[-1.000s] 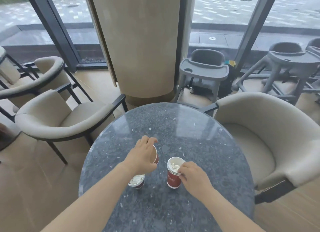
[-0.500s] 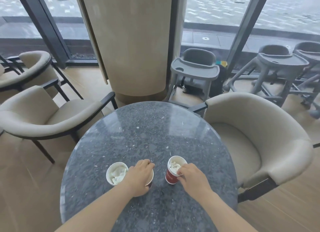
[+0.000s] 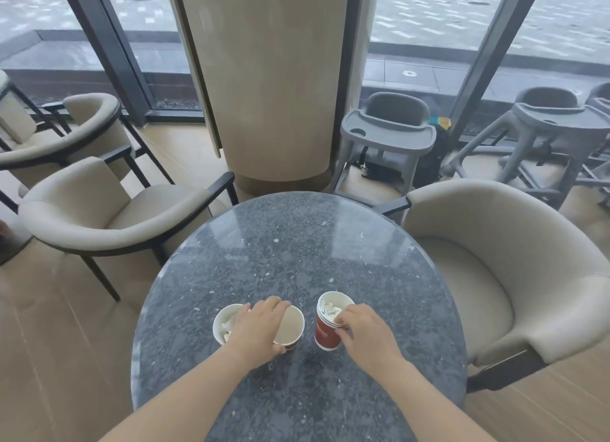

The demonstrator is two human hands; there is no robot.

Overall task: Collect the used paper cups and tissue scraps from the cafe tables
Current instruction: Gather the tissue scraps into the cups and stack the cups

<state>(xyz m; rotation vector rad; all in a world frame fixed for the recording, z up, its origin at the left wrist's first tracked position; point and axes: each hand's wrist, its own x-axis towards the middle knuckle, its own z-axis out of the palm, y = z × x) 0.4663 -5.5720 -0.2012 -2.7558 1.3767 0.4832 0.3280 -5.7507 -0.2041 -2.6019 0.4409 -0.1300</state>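
A round table [image 3: 297, 243] of dark grey, white-flecked polished stone is viewed from above, and three paper cups are grouped on it near its 6 o'clock edge. The middle one, an empty paper cup [image 3: 292, 324] with a plain beige inside and a dark red wall, is gripped by the left hand [image 3: 260, 329]: the fingers are curled over its rim and the thumb is pressed to its near side. Just beside it at 9 o'clock, a white-lined paper cup [image 3: 224, 322] is stood upright with crumpled white tissue scraps [image 3: 227, 335] inside; whether the two cups touch is hidden by that hand. At 3 o'clock of the empty cup, apart from it, a tall red paper cup [image 3: 326, 337] with a white rolled rim is pinched at its right rim by the curled fingers and thumb of the right hand [image 3: 363, 331], and more crumpled tissue [image 3: 330, 309] is held within it. A curved beige upholstered armchair [image 3: 99, 220] on a thin black frame is placed at the table's 9 o'clock and a second armchair [image 3: 495, 260] at 3 o'clock. A smooth cream round column [image 3: 274, 78] is stood at 12 o'clock and a grey moulded plastic high chair [image 3: 386, 134] at 1 o'clock.
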